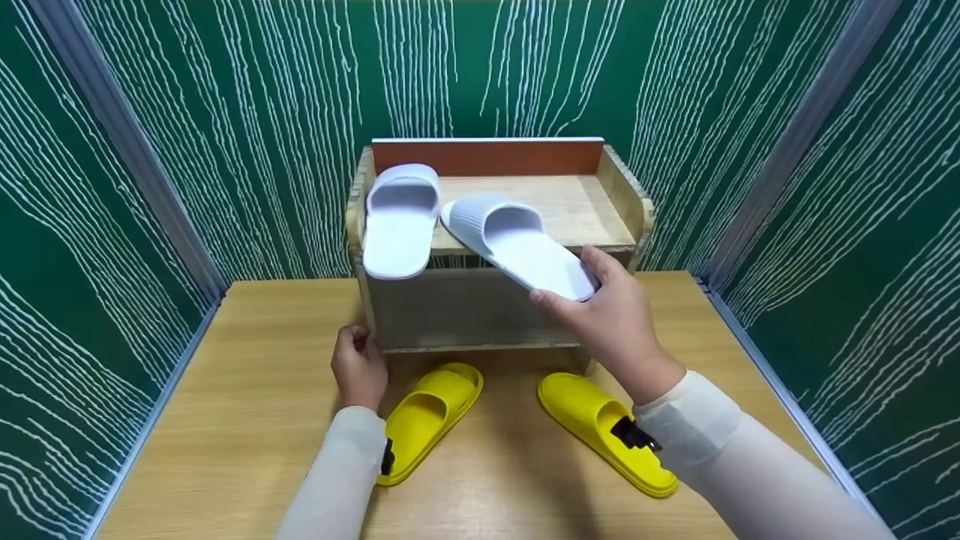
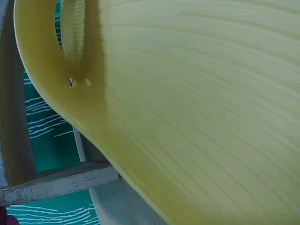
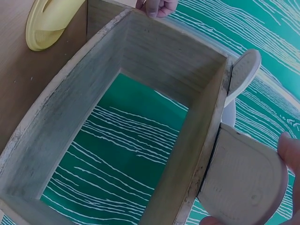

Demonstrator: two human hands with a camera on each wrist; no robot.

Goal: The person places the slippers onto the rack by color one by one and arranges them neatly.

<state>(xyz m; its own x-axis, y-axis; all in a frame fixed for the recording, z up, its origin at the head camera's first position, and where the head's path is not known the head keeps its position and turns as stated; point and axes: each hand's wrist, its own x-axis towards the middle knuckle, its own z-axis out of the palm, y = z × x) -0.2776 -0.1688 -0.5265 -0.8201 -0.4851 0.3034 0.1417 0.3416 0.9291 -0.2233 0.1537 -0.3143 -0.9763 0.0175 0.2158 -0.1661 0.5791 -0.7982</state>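
Note:
My right hand [image 1: 619,330] pinches the heel of a white slipper [image 1: 544,262], thumb on one edge and fingers on the other. Its toe points back and left over the top shelf of a small wooden rack [image 1: 465,307], and the heel sticks out past the front. In the right wrist view, the slipper's underside [image 3: 243,176] shows close to the top board. A second white slipper [image 1: 401,232] lies at the left end of that shelf, its heel overhanging. My left hand [image 1: 360,367], fingers curled, grips the front edge of the rack's left side panel low down.
Two yellow slippers [image 1: 439,420] lie apart on the wooden table [image 1: 277,360] in front of the rack, partly behind my wrists. One fills much of the left wrist view. Green walls [image 1: 300,112] with white wavy lines enclose the table on three sides.

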